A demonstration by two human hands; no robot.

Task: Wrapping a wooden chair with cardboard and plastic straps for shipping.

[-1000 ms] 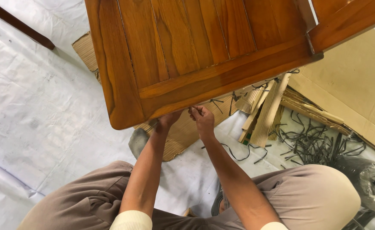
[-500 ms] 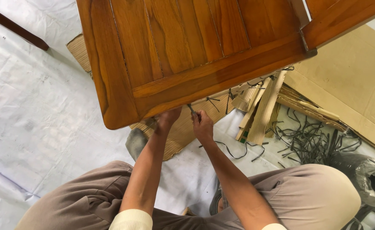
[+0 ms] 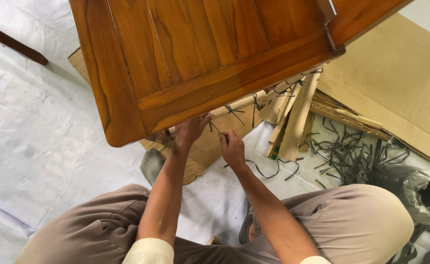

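Thin dark strap [image 3: 215, 128] at frame centre, just below the front edge of the varnished wooden table [image 3: 185, 58]; long axis slanting from upper left to lower right; narrow, flat. Right hand [image 3: 233, 149] fingers pinched on its lower end. Left hand [image 3: 189, 131] fingers curled beneath the edge. Corrugated cardboard strips [image 3: 293, 117] to the right.
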